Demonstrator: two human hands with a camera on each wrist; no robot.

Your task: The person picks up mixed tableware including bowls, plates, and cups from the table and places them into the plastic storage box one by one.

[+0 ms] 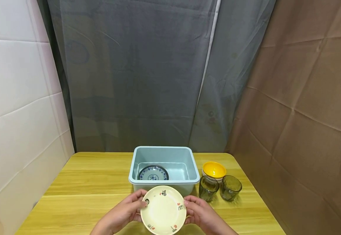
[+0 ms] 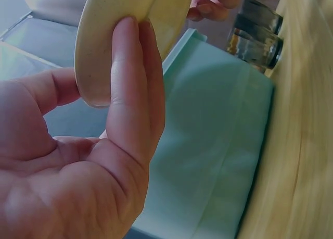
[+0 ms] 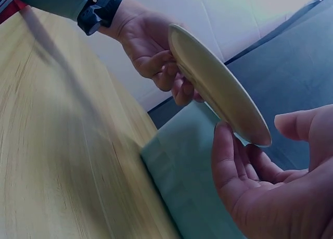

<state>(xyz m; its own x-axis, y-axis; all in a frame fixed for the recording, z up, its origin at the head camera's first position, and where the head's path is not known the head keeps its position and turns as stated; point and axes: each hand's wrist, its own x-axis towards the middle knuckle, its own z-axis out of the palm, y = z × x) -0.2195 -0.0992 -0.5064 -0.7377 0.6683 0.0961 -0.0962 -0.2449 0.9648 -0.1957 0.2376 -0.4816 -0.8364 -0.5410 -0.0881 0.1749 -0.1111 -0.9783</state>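
Between both hands a cream plate with small printed figures round its rim is held up, tilted, just in front of the light-blue bin. My left hand pinches its left edge, thumb on the face and fingers spread behind, as the left wrist view shows on the plate's underside. At the opposite edge my right hand grips with the thumb in front and fingertips under the plate. Inside the bin, a blue-and-white patterned plate lies toward the left.
Right of the bin stands a yellow bowl on top of a whitish one. Two dark green-tinted glasses stand in front of the bowls, side by side. All rest on a wooden table, with a grey curtain behind it and cloth walls at both sides.
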